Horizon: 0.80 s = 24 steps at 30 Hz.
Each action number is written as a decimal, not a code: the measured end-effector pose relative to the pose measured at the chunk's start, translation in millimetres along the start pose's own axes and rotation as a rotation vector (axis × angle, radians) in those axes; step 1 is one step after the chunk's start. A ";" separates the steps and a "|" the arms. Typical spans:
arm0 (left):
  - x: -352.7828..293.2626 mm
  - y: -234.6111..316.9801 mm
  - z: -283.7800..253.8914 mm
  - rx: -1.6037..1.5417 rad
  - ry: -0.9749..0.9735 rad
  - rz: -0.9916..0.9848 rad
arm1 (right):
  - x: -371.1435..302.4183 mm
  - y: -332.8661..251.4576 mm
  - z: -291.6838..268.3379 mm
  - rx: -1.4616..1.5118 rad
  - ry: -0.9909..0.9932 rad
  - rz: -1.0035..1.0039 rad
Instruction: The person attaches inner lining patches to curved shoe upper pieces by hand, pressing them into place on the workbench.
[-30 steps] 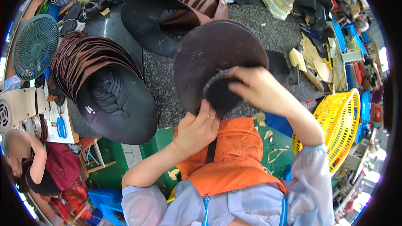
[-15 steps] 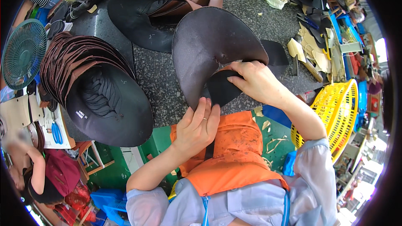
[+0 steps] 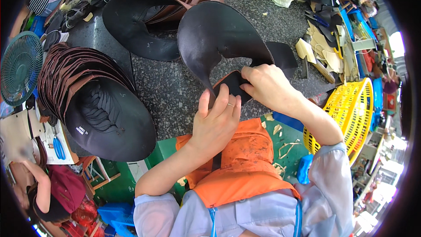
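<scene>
A curved black leather shoe upper rises from the stone tabletop in front of me, its wide rounded part tipped up and away. My right hand is closed in a pinch on its right edge, thumb toward me. On the near edge, the fingers of my left hand are bent over the leather, with the thumb hidden behind them. Between the hands, the dark inner band of the upper shows a brown cut edge. A flat black leather piece lies partly behind the right hand.
A nested stack of similar uppers lies left, another at the back. A hammer and leather scraps are on the speckled stone slab. A yellow basket stands right. Another person's arm shows lower left.
My left hand has shifted right along the near edge, closer to my right hand, its fingers more spread. The upper's near end has bent slightly, and the whole view has shifted a little.
</scene>
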State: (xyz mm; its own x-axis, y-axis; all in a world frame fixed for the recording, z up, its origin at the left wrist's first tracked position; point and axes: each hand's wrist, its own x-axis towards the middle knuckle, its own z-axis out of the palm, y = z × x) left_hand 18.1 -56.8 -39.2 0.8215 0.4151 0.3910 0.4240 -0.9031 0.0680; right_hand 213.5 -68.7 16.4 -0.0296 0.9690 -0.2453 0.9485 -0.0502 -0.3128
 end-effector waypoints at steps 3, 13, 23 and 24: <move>8.8 -0.8 -5.3 -0.015 -0.051 0.008 | -1.4 3.6 -1.3 -0.085 0.012 -0.015; 15.9 -3.8 -8.8 0.043 -0.057 0.030 | -27.8 11.3 -8.3 -0.147 0.159 -0.576; 13.8 -8.8 -9.8 0.175 -0.062 0.104 | -16.0 36.0 -17.8 -0.157 0.033 -0.679; 13.1 -9.4 -8.8 0.178 -0.062 0.104 | -16.5 38.3 -16.4 -0.140 0.054 -0.684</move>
State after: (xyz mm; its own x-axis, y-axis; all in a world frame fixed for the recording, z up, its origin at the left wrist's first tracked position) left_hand 21.4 -43.9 -26.6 0.8839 0.3317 0.3298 0.3919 -0.9101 -0.1347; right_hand 255.5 -82.7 23.5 -0.6224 0.7826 0.0114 0.7543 0.6036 -0.2584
